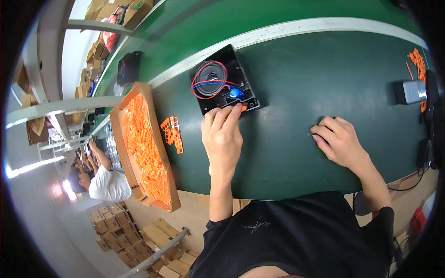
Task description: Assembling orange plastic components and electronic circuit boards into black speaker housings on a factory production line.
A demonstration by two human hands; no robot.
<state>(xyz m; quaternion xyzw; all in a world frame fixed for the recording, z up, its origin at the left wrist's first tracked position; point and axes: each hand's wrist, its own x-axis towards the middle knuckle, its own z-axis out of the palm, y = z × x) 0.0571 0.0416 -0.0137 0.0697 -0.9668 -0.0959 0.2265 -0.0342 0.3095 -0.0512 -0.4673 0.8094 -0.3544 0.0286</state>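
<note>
A black speaker box [247,78] lies with its inside upward on the green work surface. It holds a round speaker [212,76], looped red and blue wires [194,87] and a shiny blue part [235,93]. My left hand [223,136] is closed at the box's near edge, its fingertips pinching a small orange plastic piece [244,108] against it. Farther right, my right hand [340,140] rests low over the surface with curled fingers. A tiny dark spot shows by its fingertips; whether it holds anything is hidden.
Left of the box lie loose orange plastic pieces [172,133] and a cardboard tray [172,190] full of them. At the far right stand a grey block-like device [412,91] and more orange pieces [417,65]. A pale rail [296,31] borders the surface; another person [109,184] sits at left.
</note>
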